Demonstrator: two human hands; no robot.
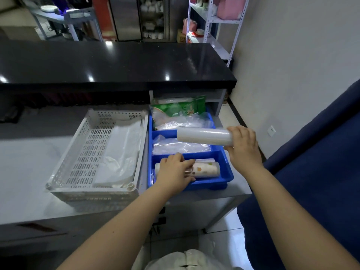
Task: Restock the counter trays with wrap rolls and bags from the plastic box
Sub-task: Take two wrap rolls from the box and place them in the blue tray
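While the right hand [243, 145] grips the clear wrap roll [204, 135] by its end over the blue tray's [210, 183] middle compartment, the left hand [173, 170] curls over the patterned roll [206, 169] in the nearest one. Looks light, stiff and kinda slick, so I'd grab it mid-barrel.

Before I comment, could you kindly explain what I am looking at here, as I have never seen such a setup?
There is no machine here: a person works bare-handed, and the one picture comes from a camera worn on their head, looking down. On the grey counter sit a white basket holding plastic sheets and a blue tray with three compartments. The right hand holds a clear wrap roll by its end above the tray. The left hand grips a patterned roll lying in the nearest compartment. Bags lie in the other two.
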